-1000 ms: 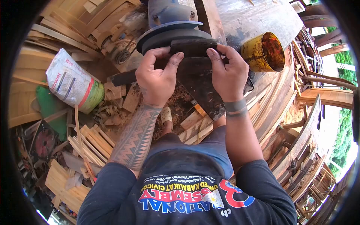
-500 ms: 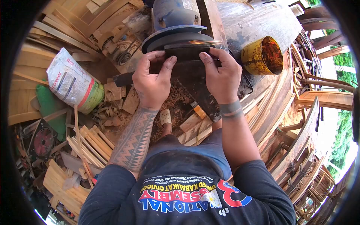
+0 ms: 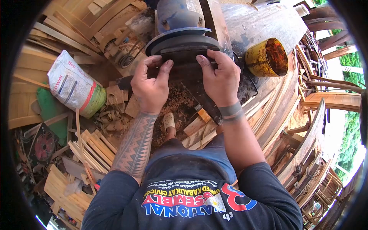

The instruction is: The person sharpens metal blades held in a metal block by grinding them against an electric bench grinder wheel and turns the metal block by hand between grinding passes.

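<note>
A dark, flat metal blade spans the gap between my two hands, its long side lying across the face of the grinding wheel. My left hand pinches the blade's left end between thumb and fingers. At the other end, my right hand grips it the same way, thumb on the near side. Behind the wheel is a blue bench grinder motor. Whether the blade's edge touches the wheel, I cannot tell.
A yellow, stained can with brown liquid stands right of the grinder. To the left leans a printed feed sack. Wood strips, shavings and a belt pulley lie around. A foot in a pale clog is below.
Both hands have shifted a little to the left with the blade. The orange sparks that streamed right from the wheel earlier no longer show.
</note>
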`<action>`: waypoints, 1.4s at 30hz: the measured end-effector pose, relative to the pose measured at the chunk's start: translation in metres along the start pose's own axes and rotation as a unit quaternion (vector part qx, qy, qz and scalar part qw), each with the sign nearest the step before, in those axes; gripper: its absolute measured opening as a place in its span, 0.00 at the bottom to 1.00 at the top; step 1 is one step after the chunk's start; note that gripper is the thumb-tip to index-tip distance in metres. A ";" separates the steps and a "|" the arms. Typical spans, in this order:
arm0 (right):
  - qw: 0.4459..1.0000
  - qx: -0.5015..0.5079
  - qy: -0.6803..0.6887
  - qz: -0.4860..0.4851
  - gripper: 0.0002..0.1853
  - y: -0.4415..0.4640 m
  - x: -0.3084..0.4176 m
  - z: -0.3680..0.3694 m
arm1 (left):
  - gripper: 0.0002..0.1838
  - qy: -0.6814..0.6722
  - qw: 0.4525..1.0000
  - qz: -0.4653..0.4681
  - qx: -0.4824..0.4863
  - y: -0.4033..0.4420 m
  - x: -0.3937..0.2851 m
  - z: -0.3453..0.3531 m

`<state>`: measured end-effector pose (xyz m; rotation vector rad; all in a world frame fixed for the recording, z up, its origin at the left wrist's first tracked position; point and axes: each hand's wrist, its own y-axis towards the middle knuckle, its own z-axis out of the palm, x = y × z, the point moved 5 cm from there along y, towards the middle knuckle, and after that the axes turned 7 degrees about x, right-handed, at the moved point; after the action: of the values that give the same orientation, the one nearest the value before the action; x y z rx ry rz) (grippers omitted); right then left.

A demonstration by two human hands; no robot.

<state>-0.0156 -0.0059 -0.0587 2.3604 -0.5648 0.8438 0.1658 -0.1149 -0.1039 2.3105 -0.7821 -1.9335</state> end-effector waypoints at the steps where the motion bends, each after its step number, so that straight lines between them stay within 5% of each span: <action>1: 1.000 0.001 -0.003 0.001 0.15 0.000 0.002 0.000 | 0.14 -0.002 1.000 -0.010 0.000 0.000 0.000 -0.002; 19: 0.998 -0.007 -0.006 -0.061 0.11 -0.001 0.013 0.008 | 0.15 -0.037 0.999 -0.025 -0.018 -0.002 0.005 -0.013; 42: 0.997 -0.006 0.030 0.072 0.13 0.001 -0.030 -0.027 | 0.15 -0.019 1.000 0.004 0.020 0.004 -0.020 0.036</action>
<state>-0.0493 0.0162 -0.0617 2.2962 -0.7200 0.9679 0.1284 -0.1005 -0.0928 2.2958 -0.8402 -1.9832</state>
